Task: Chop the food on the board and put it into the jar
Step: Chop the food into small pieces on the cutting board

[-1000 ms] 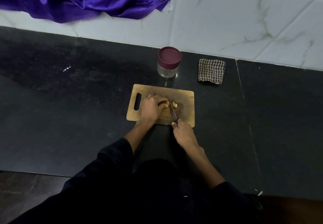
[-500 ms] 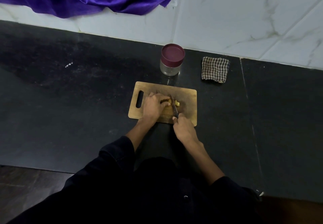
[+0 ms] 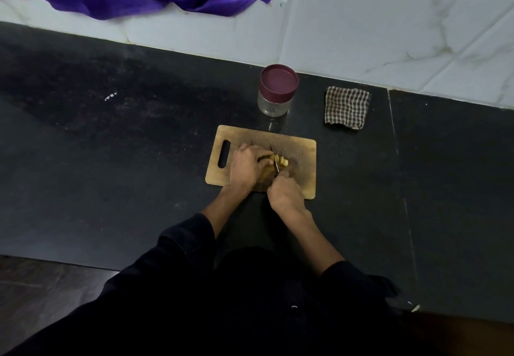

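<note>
Left hand (image 3: pixel 246 168) on board (image 3: pixel 301 161) curls over food (image 3: pixel 279 160), steadying; right hand (image 3: pixel 285 194) grips knife (image 3: pixel 276 161), slicing; jar (image 3: pixel 276 91) behind board, lidded.

— Surface?
— Black counter (image 3: pixel 111 161), white marbled wall behind it.
— Items lying on it?
— Wooden chopping board (image 3: pixel 301 161); lidded glass jar (image 3: pixel 276 91) just beyond the board; folded checked cloth (image 3: pixel 346 107) right of the jar.

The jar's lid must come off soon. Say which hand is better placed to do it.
Left hand, probably: it only steadies the food, while the right hand grips the knife. The jar stands just beyond.
</note>
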Tool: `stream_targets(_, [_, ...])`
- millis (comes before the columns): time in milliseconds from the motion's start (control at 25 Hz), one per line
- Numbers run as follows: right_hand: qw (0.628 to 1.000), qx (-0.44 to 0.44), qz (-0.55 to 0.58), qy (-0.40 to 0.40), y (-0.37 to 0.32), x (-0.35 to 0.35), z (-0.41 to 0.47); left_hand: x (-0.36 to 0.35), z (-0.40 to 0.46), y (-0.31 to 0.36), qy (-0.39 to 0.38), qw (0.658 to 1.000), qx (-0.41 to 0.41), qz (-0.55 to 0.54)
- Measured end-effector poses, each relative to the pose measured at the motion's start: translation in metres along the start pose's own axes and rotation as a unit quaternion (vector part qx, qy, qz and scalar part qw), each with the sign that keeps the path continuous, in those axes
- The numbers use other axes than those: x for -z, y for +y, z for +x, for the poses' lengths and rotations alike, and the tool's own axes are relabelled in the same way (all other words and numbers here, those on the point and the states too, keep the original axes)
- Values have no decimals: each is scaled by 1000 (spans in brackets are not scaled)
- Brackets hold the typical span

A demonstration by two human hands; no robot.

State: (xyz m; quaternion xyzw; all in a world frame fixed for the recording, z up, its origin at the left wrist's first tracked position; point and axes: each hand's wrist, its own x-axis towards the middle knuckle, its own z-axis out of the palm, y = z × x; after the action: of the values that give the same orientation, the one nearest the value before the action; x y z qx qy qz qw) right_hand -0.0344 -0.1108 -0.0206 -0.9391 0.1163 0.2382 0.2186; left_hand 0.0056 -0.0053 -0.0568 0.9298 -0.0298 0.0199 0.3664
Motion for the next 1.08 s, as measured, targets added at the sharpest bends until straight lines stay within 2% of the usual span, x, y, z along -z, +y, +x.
stream_targets(400, [997,9,73,30,27,-3,-9,1,-1,0,-1,1000,10,0])
stream_targets(560, [996,38,70,35,21,-4,-10,0,-2,2,-5,1000,13,6])
stream_targets(1080, [999,21,32,28,14,-10,-6,0,-1,1,1,1000,12,-3])
